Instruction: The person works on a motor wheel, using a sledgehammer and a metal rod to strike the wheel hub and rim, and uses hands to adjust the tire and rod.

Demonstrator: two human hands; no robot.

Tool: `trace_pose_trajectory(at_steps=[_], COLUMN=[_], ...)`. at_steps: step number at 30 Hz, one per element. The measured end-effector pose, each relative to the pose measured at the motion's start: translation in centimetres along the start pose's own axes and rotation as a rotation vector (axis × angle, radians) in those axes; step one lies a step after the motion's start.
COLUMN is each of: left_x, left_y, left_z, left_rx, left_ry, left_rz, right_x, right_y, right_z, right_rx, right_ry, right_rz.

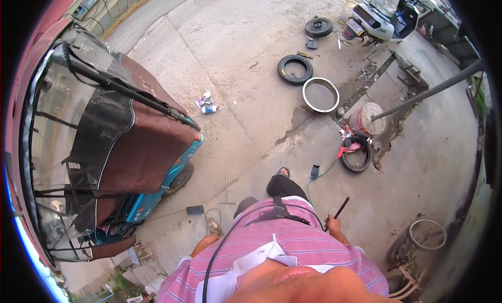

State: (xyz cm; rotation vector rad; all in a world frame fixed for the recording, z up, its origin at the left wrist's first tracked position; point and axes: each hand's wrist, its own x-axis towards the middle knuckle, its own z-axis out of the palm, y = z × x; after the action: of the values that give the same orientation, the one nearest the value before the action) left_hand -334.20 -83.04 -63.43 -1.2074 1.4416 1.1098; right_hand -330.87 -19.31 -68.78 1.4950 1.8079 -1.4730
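My right hand (333,224) grips a long dark rod (342,207) at my right side, below a small dark device (315,171) on the concrete ground (246,115). My left hand (204,242) hangs at my left side, partly hidden by my striped shirt, so its fingers are unclear. Near it are a dark box (195,209) with cables and a thin metal T-shaped tool (226,198). A tire (365,162) with red material on it lies ahead right, beside a drum-like base (361,120) with a pole. A pale rim (320,108) and a black tire (281,73) lie farther ahead.
A covered teal three-wheeler (130,141) fills the left side. A white scooter (374,26) stands at back right near another tire (319,33) and scattered tools. Small packages (208,108) lie ahead left. A broken trench edge runs along the right, and a hoop (427,246) sits low right.
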Motion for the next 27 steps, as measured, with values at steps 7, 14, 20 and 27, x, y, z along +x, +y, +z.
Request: trace_pose_trajectory(at_steps=[7,14,20,27], left_x=[5.3,17.1,20.6,24.4], left_y=[24.4,52.7,71.6,96.6], left_z=[4.2,3.7,-0.5,-8.5], left_rx=[0.110,0.176,0.235,0.188], left_ry=[-0.060,-0.088,-0.101,-0.083], left_rz=[0.012,0.063,-0.034,-0.119], right_x=[12.9,28.2,31.4,36.1], right_y=[-24.2,-44.3,-56.1,-72.0], right_z=[5.3,17.8,26.6,33.6], right_rx=[0.276,0.231,0.147,0.187], right_ry=[0.124,0.084,0.048,-0.057], right_rz=[-0.133,-0.221,-0.097,0.076])
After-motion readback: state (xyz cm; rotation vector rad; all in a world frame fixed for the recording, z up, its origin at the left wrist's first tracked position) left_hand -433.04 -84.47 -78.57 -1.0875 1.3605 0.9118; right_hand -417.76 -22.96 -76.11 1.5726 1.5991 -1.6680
